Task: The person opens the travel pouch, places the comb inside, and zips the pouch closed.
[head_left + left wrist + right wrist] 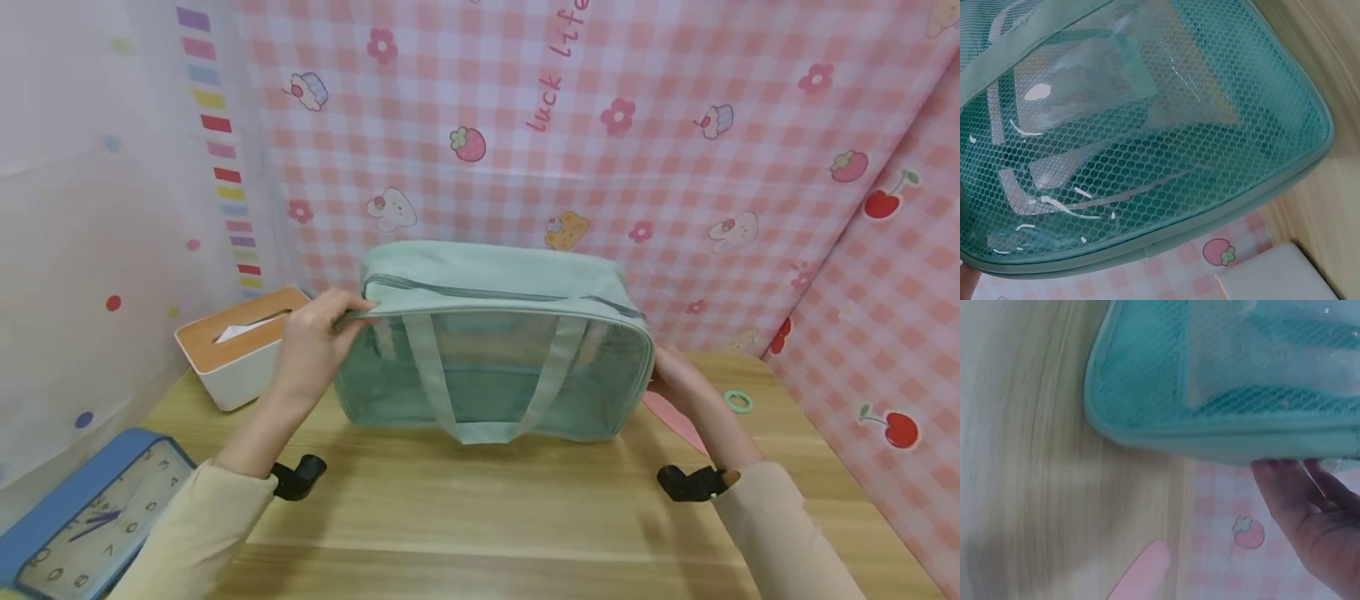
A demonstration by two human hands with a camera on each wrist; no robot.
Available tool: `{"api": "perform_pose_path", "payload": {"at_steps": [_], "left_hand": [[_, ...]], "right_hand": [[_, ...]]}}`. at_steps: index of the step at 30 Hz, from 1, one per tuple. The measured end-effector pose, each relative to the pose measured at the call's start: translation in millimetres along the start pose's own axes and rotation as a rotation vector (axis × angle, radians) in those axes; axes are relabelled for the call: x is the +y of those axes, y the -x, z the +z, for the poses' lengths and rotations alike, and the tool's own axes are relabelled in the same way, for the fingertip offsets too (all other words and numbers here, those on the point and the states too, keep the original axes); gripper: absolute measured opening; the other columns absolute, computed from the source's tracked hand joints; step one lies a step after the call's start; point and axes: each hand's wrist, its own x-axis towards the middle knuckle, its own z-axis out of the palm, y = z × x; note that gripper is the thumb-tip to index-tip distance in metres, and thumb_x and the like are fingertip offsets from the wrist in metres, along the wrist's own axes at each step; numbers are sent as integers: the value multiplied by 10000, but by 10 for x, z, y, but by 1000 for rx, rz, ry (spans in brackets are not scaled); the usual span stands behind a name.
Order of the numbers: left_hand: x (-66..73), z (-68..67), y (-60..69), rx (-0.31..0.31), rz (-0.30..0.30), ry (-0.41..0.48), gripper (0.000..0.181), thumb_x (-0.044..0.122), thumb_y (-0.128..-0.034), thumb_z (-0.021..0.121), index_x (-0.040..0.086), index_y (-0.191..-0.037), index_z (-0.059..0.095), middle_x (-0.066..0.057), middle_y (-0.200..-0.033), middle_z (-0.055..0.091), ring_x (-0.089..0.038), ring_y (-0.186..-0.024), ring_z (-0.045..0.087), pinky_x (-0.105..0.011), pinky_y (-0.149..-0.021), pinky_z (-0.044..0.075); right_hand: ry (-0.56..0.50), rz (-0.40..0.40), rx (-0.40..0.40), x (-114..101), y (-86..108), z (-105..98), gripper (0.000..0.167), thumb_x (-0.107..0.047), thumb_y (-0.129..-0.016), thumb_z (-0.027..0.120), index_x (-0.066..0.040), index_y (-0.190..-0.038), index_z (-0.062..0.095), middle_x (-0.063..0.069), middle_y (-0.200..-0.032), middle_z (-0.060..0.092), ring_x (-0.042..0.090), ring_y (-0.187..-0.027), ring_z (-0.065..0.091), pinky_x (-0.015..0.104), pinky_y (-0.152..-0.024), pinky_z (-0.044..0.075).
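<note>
A pale green mesh-and-clear travel bag (487,379) with two strap handles stands upright on the wooden table. A dark zip line runs along its top; whether the zip is fully closed I cannot tell. My left hand (315,337) pinches the bag's upper left corner between thumb and fingers. At the right side, my right hand (681,382) touches the bag. The right wrist view shows that hand's extended fingertips (1272,472) against the bag's side edge, with the thumb out of sight. Only a sliver of the left hand appears in the left wrist view.
A white tissue box (243,379) with a wooden lid stands left of the bag, and a blue clock (97,517) lies nearer. Right of the bag are a flat pink piece (675,422) and a green ring (738,402). Checked cloth (510,200) hangs behind.
</note>
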Motion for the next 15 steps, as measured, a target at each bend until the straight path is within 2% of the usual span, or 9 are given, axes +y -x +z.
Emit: {"api": "perform_pose_path", "payload": {"at_steps": [6,13,15], "left_hand": [[23,28,-14,0,-26,2,114,39,-713,738,21,-807,675,-122,-749,659,-216,-638,620,-316,-548,522],[53,19,-11,-27,-83,-4,149,56,-731,727,8,-856,662,-128,-782,645,-242,-699,638,-342,-595,541],[59,27,9,-26,-86,-16,163,53,-736,722,3,-877,657,-128,-797,638,-246,-720,640,-343,-603,543]], "right_hand": [[13,39,7,-58,25,4,322,-170,-933,335,-221,-643,465,-123,-609,468,7,-613,479,189,-639,466],[-3,98,-101,-30,-3,-13,355,-263,-977,272,-235,-696,486,-124,-633,510,8,-623,503,178,-642,456],[-17,109,-101,6,-37,-33,371,-267,-983,272,-244,-689,498,-127,-622,521,9,-608,509,176,-630,455]]}}
